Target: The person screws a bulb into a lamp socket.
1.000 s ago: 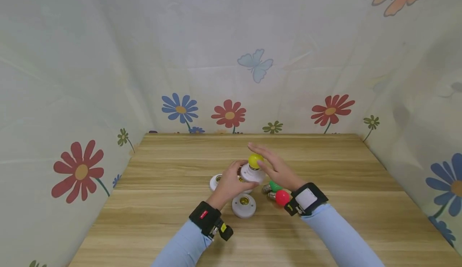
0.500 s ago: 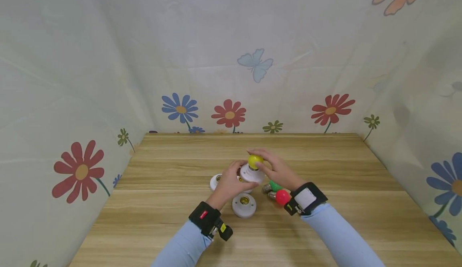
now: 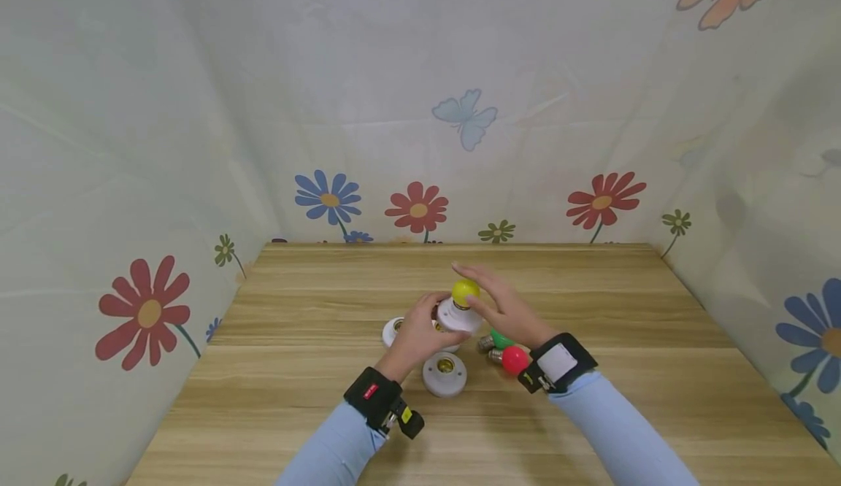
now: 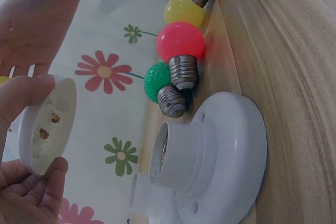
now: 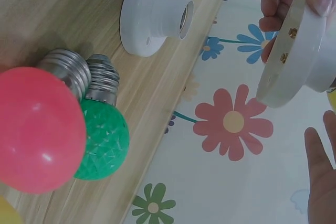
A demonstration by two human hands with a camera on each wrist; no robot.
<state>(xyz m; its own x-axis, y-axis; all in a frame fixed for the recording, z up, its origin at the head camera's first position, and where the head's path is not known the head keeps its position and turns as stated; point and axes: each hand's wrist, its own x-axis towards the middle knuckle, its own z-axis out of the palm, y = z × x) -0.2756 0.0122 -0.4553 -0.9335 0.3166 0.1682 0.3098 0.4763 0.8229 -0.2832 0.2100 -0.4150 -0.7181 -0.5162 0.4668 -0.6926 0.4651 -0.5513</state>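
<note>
My left hand grips a white lamp socket by its base, thumb on one side and fingers on the other. Held above the table, the socket shows two brass screws on its underside in the left wrist view. A yellow bulb stands in its mouth. Around the bulb, my right hand has its fingers extended on the far side and its thumb at the near side. Below, a white socket with a brass-coloured inside sits on the table, and another socket is partly behind my left hand.
A red bulb and a green bulb lie on the wooden table beneath my right wrist. Another yellow bulb lies beyond the red one in the left wrist view. A flower-printed cloth hangs behind the table.
My right fingers closed in on the yellow bulb half a second ago and have now straightened away from it again. My left hand and the socket stay nearly in place.
</note>
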